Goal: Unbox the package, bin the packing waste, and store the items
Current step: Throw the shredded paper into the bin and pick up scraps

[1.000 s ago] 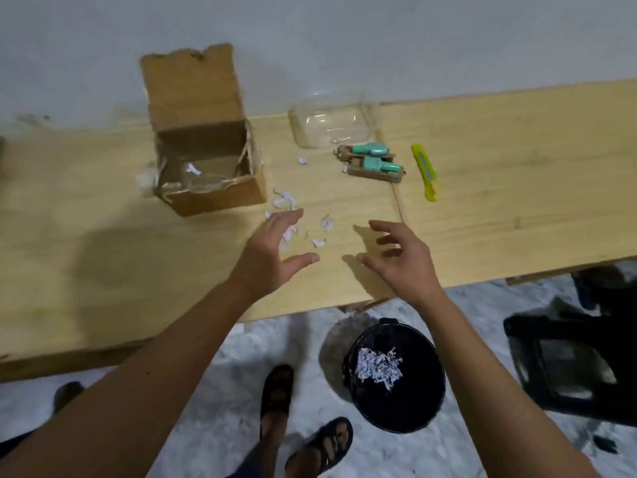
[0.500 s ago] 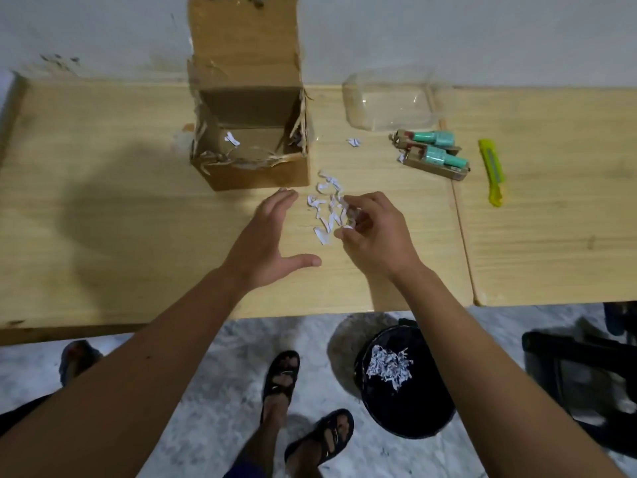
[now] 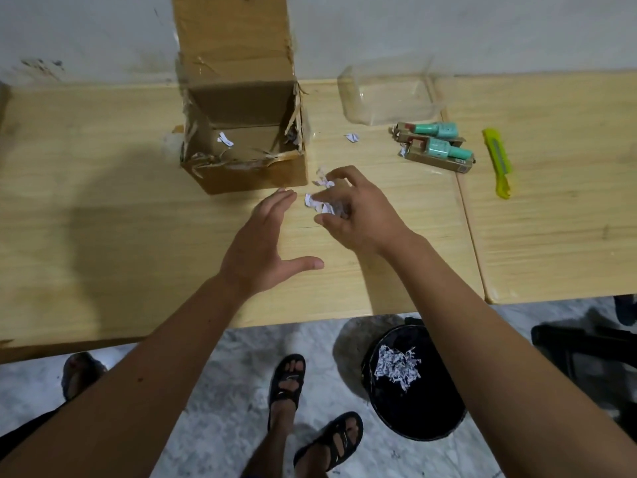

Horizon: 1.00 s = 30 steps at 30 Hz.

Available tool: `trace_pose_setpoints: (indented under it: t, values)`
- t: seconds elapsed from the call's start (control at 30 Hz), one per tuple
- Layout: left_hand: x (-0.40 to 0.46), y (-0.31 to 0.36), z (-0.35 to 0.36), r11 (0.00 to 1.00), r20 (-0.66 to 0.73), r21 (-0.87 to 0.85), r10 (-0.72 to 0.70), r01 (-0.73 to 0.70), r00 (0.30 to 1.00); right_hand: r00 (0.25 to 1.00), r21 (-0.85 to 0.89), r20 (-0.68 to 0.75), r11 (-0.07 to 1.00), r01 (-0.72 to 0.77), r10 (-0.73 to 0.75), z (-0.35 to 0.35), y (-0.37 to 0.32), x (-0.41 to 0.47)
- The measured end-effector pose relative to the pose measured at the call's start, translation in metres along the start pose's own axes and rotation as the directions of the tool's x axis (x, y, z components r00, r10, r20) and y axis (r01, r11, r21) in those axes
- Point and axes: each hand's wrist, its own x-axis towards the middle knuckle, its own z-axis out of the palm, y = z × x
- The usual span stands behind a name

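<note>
The table (image 3: 103, 208) carries the opened cardboard box (image 3: 241, 167) against the wall; one paper scrap (image 3: 225, 139) lies inside it, so do not treat the box as emptied.

The black bin (image 3: 424, 408) stands on the floor below the table edge, already holding shredded paper (image 3: 396, 369). It sits off to your right, not under the pile; a careless carry will drop shreds on the floor.

The clear plastic container (image 3: 389, 94) sits near the wall, with the two green bottles (image 3: 441, 143) on their opened cartons just in front of it, not yet stored. The yellow utility knife (image 3: 498, 163) lies beside them; a wide sweep could strike it.

Your left hand (image 3: 262, 250) is released, fingers straight, forming a wall beside the loose shreds (image 3: 320, 198). Your right hand (image 3: 358, 212) is curled over the shreds, gathering them. Light pieces may slip between the fingers.

A stray scrap (image 3: 351, 137) lies apart, easily missed.
</note>
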Motion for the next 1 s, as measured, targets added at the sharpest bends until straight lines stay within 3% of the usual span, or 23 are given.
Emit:
trace_pose_setpoints:
  t: [0.37,0.53,0.77,1.0]
  values:
    - [0.005,0.000,0.001,1.000,0.025,-0.002,0.030,-0.030,0.999,0.978,0.031,-0.190,0.996,-0.080,0.084,-0.027,0.028,-0.026]
    - [0.006,0.002,0.000,1.000,0.047,0.003,-0.002,0.002,0.999,0.954,0.064,-0.255,0.987,-0.144,0.156,-0.032,0.031,0.005]
    - [0.008,-0.003,0.000,0.999,0.032,0.003,0.038,-0.038,0.999,0.983,-0.074,-0.058,0.981,-0.177,0.172,-0.036,0.034,0.058]
    - [0.008,0.002,-0.003,1.000,0.040,-0.013,-0.006,0.007,0.999,0.998,-0.124,0.033,0.991,-0.054,0.059,-0.031,0.028,0.019]
